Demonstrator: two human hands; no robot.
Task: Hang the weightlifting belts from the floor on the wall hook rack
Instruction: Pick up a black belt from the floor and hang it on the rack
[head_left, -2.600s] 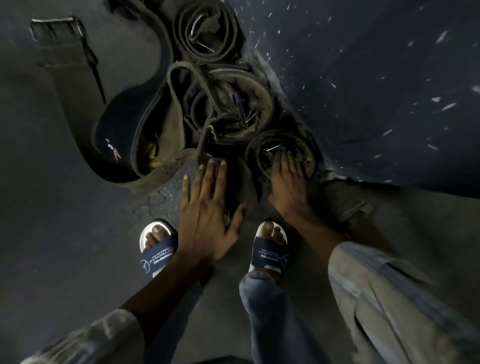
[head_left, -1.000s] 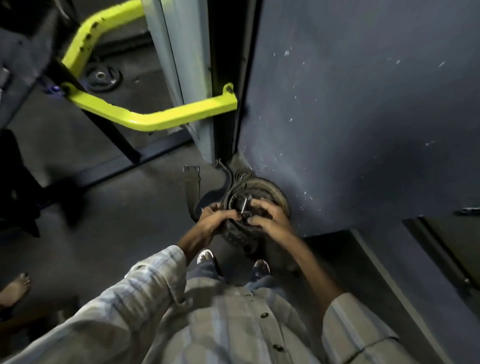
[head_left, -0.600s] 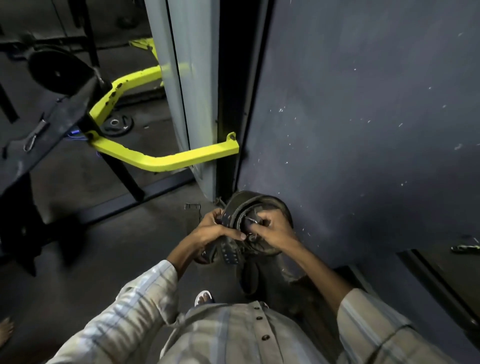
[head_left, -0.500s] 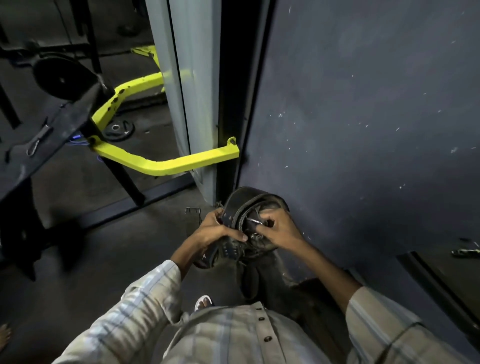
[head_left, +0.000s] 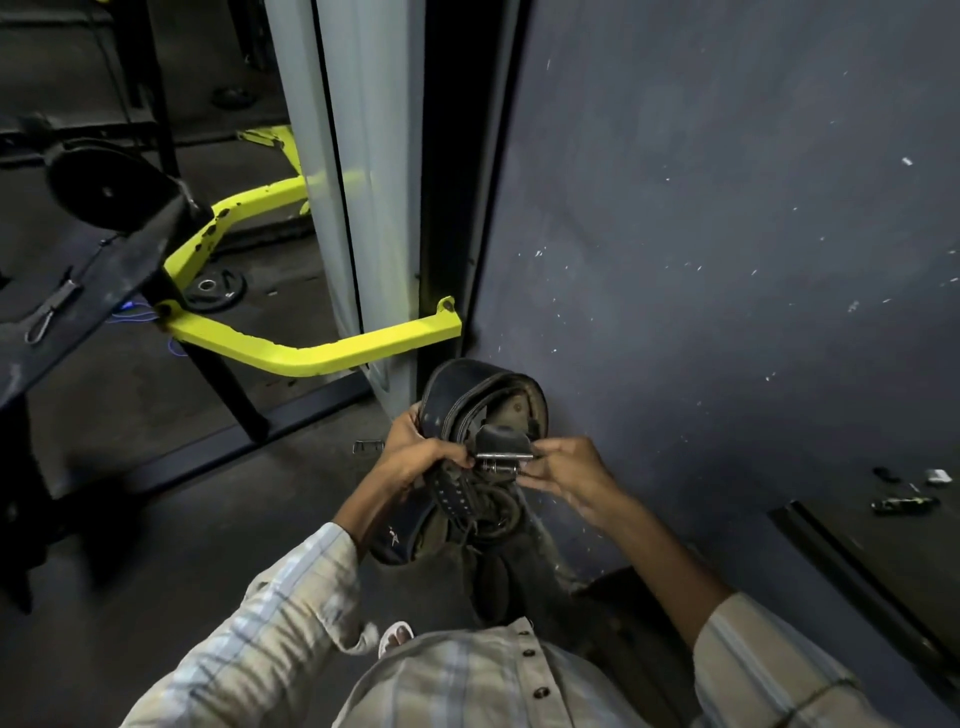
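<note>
I hold a rolled dark leather weightlifting belt (head_left: 467, 389) up in front of me, close to the dark blue wall (head_left: 727, 260). My left hand (head_left: 415, 457) grips the coil's left side with fingers curled over the holed strap. My right hand (head_left: 566, 473) pinches the metal buckle (head_left: 501, 460) at the coil's middle. More belts (head_left: 467, 525) lie on the floor below, partly hidden by my hands. No hook rack is in view.
A yellow machine bar (head_left: 311, 353) reaches toward a pale pillar (head_left: 363, 182) on the left. A black weight plate (head_left: 109, 187) and a padded bench (head_left: 78, 296) stand further left. A dark ledge (head_left: 883, 545) with small items runs along the right wall.
I rose from a crouch over the floor pile with one rolled belt in both hands. The coil came higher, and my right hand pulled its buckle end out.
</note>
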